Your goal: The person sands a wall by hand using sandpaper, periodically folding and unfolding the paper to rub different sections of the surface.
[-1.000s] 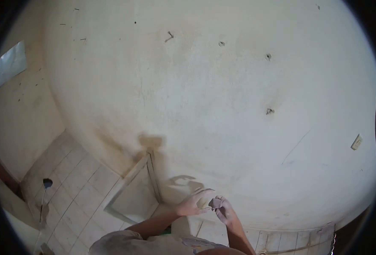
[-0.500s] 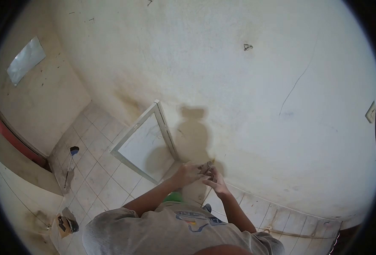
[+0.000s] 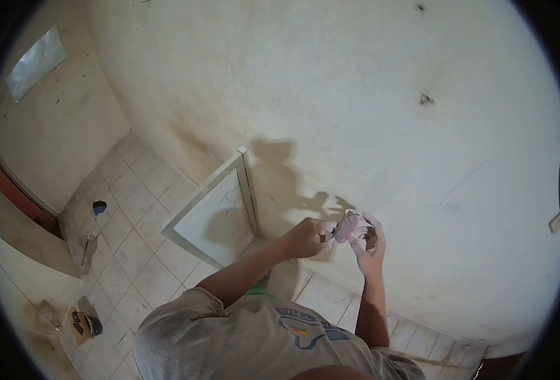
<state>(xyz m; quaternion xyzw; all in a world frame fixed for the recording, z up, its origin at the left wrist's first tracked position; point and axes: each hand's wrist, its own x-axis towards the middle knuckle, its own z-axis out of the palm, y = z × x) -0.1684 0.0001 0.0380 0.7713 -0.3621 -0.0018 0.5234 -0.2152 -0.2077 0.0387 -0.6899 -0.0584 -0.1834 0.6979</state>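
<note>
In front of the wall, my right hand (image 3: 371, 246) is raised with its fingers curled around a pale pinkish crumpled piece (image 3: 350, 227), thin-looking, whose material I cannot make out. My left hand (image 3: 306, 238) is closed just to the left of that piece, fingers pointing toward it. A small dark bit shows between the two hands. What the left fingers grip is too small and blurred to tell. Whitish dust coats the fingers of both hands.
A white-framed panel (image 3: 220, 190) leans near the stained wall (image 3: 356, 126), left of my hands. On the tiled floor (image 3: 137, 253) lie a long-handled brush (image 3: 99, 208) and an opened brown carton (image 3: 82, 324). A reddish doorway (image 3: 14, 187) is at far left. Holes (image 3: 426, 99) mark the wall.
Both hands have moved up and to the right, away from my body, and are farther apart. The pinkish piece now shows clearly at my right hand. The view has shifted slightly.
</note>
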